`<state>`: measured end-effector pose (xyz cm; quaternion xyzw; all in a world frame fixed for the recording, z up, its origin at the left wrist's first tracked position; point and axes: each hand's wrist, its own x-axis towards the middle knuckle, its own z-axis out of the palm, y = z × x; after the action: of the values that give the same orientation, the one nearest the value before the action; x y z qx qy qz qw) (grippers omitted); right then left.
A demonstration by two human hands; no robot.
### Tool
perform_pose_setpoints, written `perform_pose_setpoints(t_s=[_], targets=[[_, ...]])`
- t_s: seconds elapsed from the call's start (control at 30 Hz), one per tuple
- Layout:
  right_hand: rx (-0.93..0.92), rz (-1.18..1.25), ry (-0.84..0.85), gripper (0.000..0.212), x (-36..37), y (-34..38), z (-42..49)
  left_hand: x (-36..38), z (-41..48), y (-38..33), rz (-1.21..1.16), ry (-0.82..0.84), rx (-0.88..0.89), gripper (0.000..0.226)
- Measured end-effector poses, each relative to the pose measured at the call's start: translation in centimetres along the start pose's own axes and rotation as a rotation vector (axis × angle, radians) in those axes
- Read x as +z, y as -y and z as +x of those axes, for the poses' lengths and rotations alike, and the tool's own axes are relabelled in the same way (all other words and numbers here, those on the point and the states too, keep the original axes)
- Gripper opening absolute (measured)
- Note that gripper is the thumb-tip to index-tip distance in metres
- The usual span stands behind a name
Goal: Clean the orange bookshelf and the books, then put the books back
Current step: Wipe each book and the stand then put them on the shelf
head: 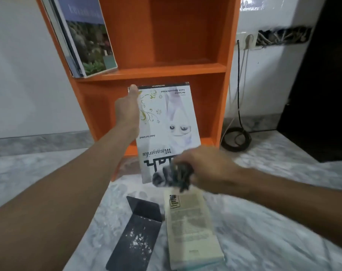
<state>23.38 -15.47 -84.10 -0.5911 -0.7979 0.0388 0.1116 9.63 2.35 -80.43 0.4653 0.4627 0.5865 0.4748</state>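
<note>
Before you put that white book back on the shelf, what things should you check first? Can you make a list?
1. Left hand holds the white book firmly: ok.
2. Cloth in the right hand touches the cover: ok.
3. Cover wiped clean: cannot tell, blurred.
4. Lower shelf has room: ok.
5. Book right way up: not ok, the title reads upside down.
6. Floor books finished: not ok, the black book shows white specks; the cream book also lies there.
</note>
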Motion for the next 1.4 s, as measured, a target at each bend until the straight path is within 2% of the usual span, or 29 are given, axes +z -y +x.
perform_pose_setpoints(t_s=[0.07,0.1,0.13,0.17,0.23,0.33,0.4,0.5,0.6,0.67,0.77,0.83,0.9,0.97,1.03,1.1,1.17,1.2,1.27,1.37,1.4], targets=[[0.044,0.102,-0.439,0.039,-4.9,-1.7,1.4,0.0,0.2,0.5,0.066,-0.043,0.016,0.046],[0.039,0.132,-0.607,0.037,-6.9,-2.3,1.9,0.1,0.2,0.7,0.106,-0.057,0.031,0.051],[0.025,0.13,-0.715,0.037,-8.3,-3.1,2.6,0.3,0.2,1.0,0.136,-0.068,0.054,0.057],[0.021,0.102,-0.751,0.04,-9.1,-3.6,3.3,0.5,-0.1,1.1,0.152,-0.066,0.072,0.06],[0.03,0.139,-0.617,0.056,-8.5,-4.5,4.4,1.3,-0.6,1.3,0.167,-0.065,0.078,0.06],[0.056,0.281,-0.328,0.063,-3.0,-5.6,3.4,1.3,-0.6,1.2,0.172,-0.118,0.073,0.053],[-0.013,0.206,-0.216,0.071,1.2,-6.5,0.6,0.3,0.0,0.8,0.148,-0.203,0.049,0.051],[-0.094,0.142,0.138,0.066,5.2,-7.7,-3.6,-1.9,0.8,0.2,0.192,-0.324,0.042,0.044],[0.002,0.153,0.512,0.055,7.3,-7.3,-5.2,-2.8,1.4,0.7,0.207,-0.346,0.054,0.05],[0.06,0.153,0.596,0.037,8.1,-6.5,-4.3,-2.6,1.3,1.4,0.217,-0.353,0.047,0.06],[0.116,0.205,0.739,0.022,9.6,-6.1,-1.8,-1.8,1.2,2.6,0.25,-0.325,0.004,0.063],[0.086,0.214,0.862,0.019,11.2,-5.7,-0.7,-1.2,1.3,3.4,0.237,-0.304,-0.023,0.063],[0.068,0.151,0.879,0.025,13.7,-5.7,-0.4,-0.9,1.5,4.4,0.23,-0.296,-0.039,0.057],[0.075,0.081,0.834,0.041,16.4,-6.1,0.1,-0.8,1.2,4.9,0.225,-0.301,-0.033,0.058],[0.12,0.125,0.788,0.076,17.7,-6.9,0.8,-0.9,1.0,5.2,0.231,-0.331,-0.04,0.064],[0.202,0.346,0.719,0.11,16.4,-7.0,1.9,-1.4,1.3,5.5,0.211,-0.366,-0.078,0.067],[0.286,0.68,0.568,0.119,13.6,-6.4,2.8,-2.2,2.1,6.0,0.187,-0.398,-0.128,0.069],[0.322,0.872,0.447,0.113,12.1,-6.0,3.2,-2.6,2.4,6.2,0.161,-0.403,-0.152,0.069],[0.446,1.204,0.236,0.084,9.8,-5.5,3.8,-2.8,2.3,6.3,0.126,-0.408,-0.188,0.066],[0.585,1.453,-0.065,0.043,8.5,-5.8,5.0,-2.2,1.3,5.7,0.064,-0.382,-0.232,0.064],[0.613,1.519,-0.181,0.032,8.0,-5.9,5.5,-1.9,1.2,5.5,-0.023,-0.354,-0.255,0.062]])
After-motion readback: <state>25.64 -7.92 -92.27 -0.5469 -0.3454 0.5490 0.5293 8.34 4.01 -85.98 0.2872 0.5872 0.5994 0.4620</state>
